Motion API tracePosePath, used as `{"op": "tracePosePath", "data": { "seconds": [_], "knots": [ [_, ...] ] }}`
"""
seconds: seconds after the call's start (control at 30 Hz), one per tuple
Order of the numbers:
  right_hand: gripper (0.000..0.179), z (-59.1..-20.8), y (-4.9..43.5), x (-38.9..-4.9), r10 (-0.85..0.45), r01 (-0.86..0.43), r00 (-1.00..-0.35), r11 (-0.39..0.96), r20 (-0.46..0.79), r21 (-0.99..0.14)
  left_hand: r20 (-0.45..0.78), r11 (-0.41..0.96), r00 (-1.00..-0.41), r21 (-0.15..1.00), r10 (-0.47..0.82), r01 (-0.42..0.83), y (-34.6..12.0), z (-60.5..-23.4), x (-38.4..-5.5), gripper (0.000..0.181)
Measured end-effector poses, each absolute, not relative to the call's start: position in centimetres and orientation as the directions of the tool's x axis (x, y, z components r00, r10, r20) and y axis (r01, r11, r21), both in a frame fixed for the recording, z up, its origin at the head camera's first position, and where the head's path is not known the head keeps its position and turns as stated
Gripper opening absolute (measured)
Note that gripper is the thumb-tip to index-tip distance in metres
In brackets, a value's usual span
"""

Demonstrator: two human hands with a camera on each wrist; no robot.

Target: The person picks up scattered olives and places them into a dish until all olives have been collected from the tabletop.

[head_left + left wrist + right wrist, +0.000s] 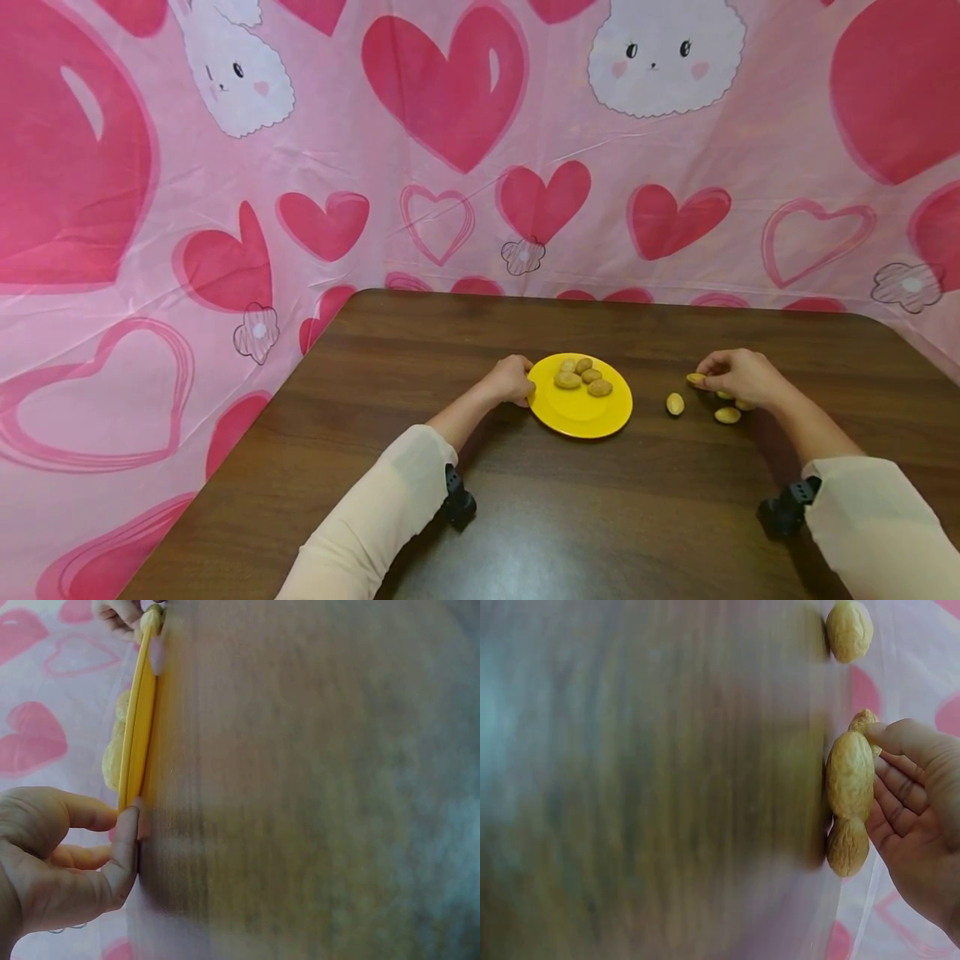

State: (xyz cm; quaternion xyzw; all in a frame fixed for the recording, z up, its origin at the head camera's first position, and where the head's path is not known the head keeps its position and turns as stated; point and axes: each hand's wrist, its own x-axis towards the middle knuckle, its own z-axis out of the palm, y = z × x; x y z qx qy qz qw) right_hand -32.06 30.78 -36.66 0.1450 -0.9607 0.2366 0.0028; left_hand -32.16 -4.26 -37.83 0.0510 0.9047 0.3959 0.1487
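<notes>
Right hand [746, 377]: fingertips pinch 1 oval, potato-like piece [695, 381], long axis roughly left-right; yellow plate [577, 422] lies to its left, bearing 5 similar pieces [600, 388]. Left hand [510, 382]: nearer the plate, pinching its left rim.

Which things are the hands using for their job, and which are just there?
Part of the job:
yellow plate, held at its edge by the left hand
lumps on the plate
pinched lump, in the right hand
loose lumps near that hand

Just there:
brown table
pink heart cloth
black wrist cameras
</notes>
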Motion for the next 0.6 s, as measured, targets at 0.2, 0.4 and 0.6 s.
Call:
{"op": "tracePosePath", "data": {
  "seconds": [0.2, 0.4, 0.6],
  "knots": [
    [0.017, -36.4, 29.8, -31.9, -0.287, -0.286, -0.955, 0.826, 0.075, -0.485, -0.226, 0.684, -0.952, 0.729, 0.206, -0.025, -4.2, -37.9, -32.2, 0.038],
    [0.018, -36.1, 28.9, -31.7, -0.306, -0.302, -0.949, 0.801, 0.081, -0.516, -0.226, 0.682, -0.951, 0.731, 0.208, -0.025, -4.2, -37.8, -32.1, 0.036],
    [0.014, -36.0, 28.3, -31.5, -0.32, -0.342, -0.938, 0.805, 0.131, -0.485, -0.22, 0.687, -0.952, 0.727, 0.212, -0.015, -4.2, -37.8, -32.1, 0.034]
  ]
}}
